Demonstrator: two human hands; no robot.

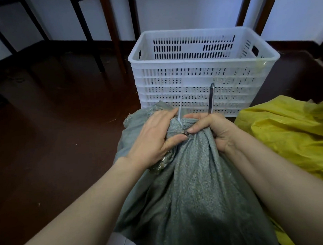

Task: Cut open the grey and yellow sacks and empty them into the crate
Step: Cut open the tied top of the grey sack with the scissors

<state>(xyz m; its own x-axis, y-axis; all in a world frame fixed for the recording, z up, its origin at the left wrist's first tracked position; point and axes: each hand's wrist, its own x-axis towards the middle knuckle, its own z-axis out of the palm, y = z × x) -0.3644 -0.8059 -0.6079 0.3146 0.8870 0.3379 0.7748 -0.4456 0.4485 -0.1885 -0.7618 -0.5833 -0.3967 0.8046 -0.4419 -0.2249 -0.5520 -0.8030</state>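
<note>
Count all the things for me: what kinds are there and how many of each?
Sacks: 2, grey sack and yellow sack
Crates: 1, white crate
Zip ties: 1, white zip tie
Cutting tools: 1, metal blade
Total: 5

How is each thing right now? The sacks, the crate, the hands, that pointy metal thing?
grey sack: closed, neck bunched and tied.
white tie: fastened round that neck, uncut.
left hand: grips the bunched neck.
right hand: holds the cutting tool, thumb on the sack.
cutting tool: blade pointing up, clear of the tie.
crate: upright, nothing seen inside.
yellow sack: crumpled, mouth out of view.
</note>
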